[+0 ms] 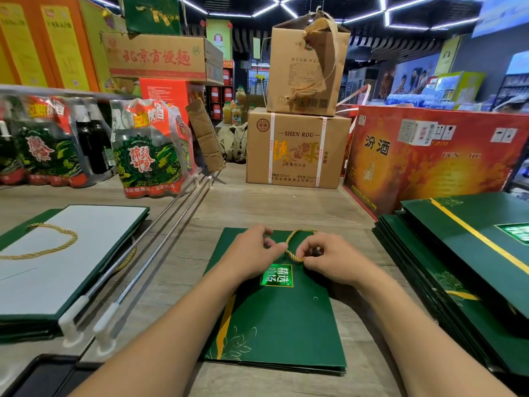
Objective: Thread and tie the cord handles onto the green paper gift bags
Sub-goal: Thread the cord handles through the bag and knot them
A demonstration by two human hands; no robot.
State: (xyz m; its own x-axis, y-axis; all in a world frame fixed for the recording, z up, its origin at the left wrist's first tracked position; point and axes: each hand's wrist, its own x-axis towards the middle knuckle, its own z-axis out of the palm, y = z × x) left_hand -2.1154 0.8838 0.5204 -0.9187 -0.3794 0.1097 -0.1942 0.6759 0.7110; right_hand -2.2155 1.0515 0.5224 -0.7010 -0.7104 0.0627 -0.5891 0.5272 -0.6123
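Pinching gold cord [289, 238] over green bag [280, 325]; carton [297, 167] beyond reads "SHEN ROU".

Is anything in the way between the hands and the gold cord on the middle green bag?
Nothing visible. Both the left hand and right hand hold the gold cord, looped at the far end of the flat green bag.
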